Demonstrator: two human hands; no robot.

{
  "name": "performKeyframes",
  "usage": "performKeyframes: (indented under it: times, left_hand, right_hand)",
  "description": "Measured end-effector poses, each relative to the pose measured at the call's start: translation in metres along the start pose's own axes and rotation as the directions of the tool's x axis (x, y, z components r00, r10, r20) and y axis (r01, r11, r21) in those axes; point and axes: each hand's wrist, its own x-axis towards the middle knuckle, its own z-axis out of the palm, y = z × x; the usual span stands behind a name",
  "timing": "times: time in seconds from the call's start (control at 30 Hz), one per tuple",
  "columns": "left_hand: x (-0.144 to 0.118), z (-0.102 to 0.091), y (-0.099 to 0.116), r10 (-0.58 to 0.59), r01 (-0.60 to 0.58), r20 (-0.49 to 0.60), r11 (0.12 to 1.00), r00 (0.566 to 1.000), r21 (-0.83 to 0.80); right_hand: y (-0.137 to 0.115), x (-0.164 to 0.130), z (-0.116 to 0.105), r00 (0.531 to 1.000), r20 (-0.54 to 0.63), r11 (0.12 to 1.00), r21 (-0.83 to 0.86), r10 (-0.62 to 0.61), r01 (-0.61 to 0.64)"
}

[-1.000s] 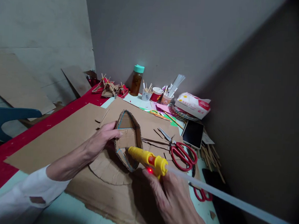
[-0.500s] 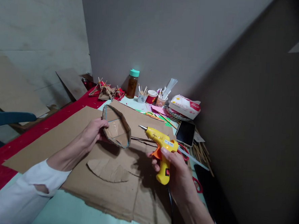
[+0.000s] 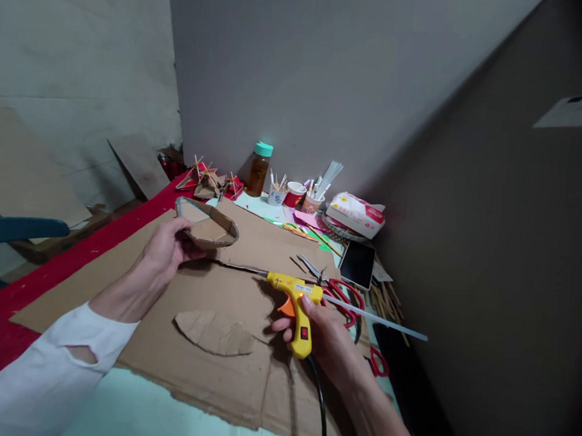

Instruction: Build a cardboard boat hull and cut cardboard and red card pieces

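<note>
My left hand [image 3: 168, 247] grips the near left side of a small boat-shaped cardboard tray [image 3: 206, 227], raised a little over the cardboard sheets and tilted. In my right hand [image 3: 321, 325] is a yellow hot glue gun [image 3: 294, 290], its nozzle pointing left and a clear glue stick [image 3: 388, 321] poking out of its back. My fingers wrap its handle near the orange trigger. Below and between my hands lies a loose leaf-shaped cardboard piece [image 3: 215, 332]. Red-handled scissors [image 3: 343, 290] rest just behind the glue gun.
Large cardboard sheets [image 3: 156, 321] cover much of the table. Along the back stand a bottle [image 3: 258, 170], several cups, including a red one [image 3: 295, 194], and a tissue pack [image 3: 355, 213]. A dark-screened phone [image 3: 358, 264] and wooden sticks [image 3: 389, 301] lie right. A black cord [image 3: 323, 404] trails toward me.
The cardboard tray has shifted left and tipped flatter in my left hand. The glue gun has moved down and slightly left, away from the tray, and the scissors show more fully.
</note>
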Motion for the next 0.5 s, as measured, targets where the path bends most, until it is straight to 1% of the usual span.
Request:
performKeyframes:
  times: [0.07,0.1,0.13,0.17,0.2,0.23,0.27,0.3,0.33,0.37,0.4,0.43,0.47,0.5]
  left_hand:
    - [-0.001,0.0,-0.001,0.01,-0.01,0.007,1.0,1.0,-0.03]
    - [-0.002,0.0,-0.001,0.014,-0.014,0.013,0.999,1.0,-0.042]
    - [-0.002,0.0,-0.002,0.016,-0.015,0.02,0.999,1.0,-0.052]
    - [-0.002,0.0,-0.002,0.016,-0.014,0.028,0.998,0.999,-0.061]
    - [-0.002,0.0,-0.003,0.014,-0.012,0.038,0.998,0.999,-0.067]
    - [-0.002,0.0,-0.004,0.011,-0.008,0.048,0.997,0.999,-0.071]
    - [-0.002,0.0,-0.005,0.008,-0.004,0.058,0.997,0.998,-0.075]
    - [-0.003,0.0,-0.007,0.006,-0.001,0.066,0.997,0.998,-0.079]
    - [-0.003,0.0,-0.008,0.006,0.0,0.073,0.997,0.997,-0.083]
    - [-0.003,0.0,-0.01,0.008,-0.001,0.08,0.996,0.997,-0.086]
    - [-0.003,0.001,-0.011,0.012,-0.004,0.088,0.996,0.996,-0.089]
    - [-0.003,0.001,-0.012,0.016,-0.008,0.097,0.996,0.995,-0.09]
    - [-0.004,0.001,-0.013,0.021,-0.011,0.107,0.996,0.994,-0.09]
    - [-0.004,0.002,-0.014,0.024,-0.014,0.117,0.996,0.993,-0.089]
  right_hand:
    - [-0.001,0.0,0.001,1.0,-0.012,0.999,-0.051,0.011,-0.012]
    - [-0.003,-0.001,0.002,1.0,-0.03,0.992,-0.126,-0.006,0.002]
    - [-0.004,-0.002,0.002,0.997,-0.058,0.968,-0.25,-0.056,0.04]
    - [-0.006,-0.004,0.001,0.985,-0.093,0.903,-0.42,-0.145,0.093]
    - [-0.008,-0.007,0.0,0.96,-0.114,0.776,-0.616,-0.257,0.135]
    - [-0.009,-0.011,-0.002,0.921,-0.11,0.591,-0.794,-0.374,0.145]
    - [-0.009,-0.015,-0.002,0.879,-0.082,0.376,-0.92,-0.469,0.114]
    - [-0.009,-0.02,-0.002,0.85,-0.042,0.174,-0.983,-0.525,0.059]
    - [-0.009,-0.024,0.001,0.836,-0.004,0.01,-1.0,-0.549,0.002]
    - [-0.008,-0.029,0.005,0.838,0.036,-0.113,-0.993,-0.545,-0.031]
    - [-0.008,-0.032,0.012,0.844,0.076,-0.192,-0.981,-0.531,-0.032]
    - [-0.007,-0.035,0.022,0.85,0.118,-0.236,-0.972,-0.514,-0.008]
    - [-0.007,-0.036,0.033,0.857,0.17,-0.251,-0.967,-0.487,0.049]
    - [-0.006,-0.035,0.045,0.857,0.217,-0.238,-0.965,-0.468,0.114]
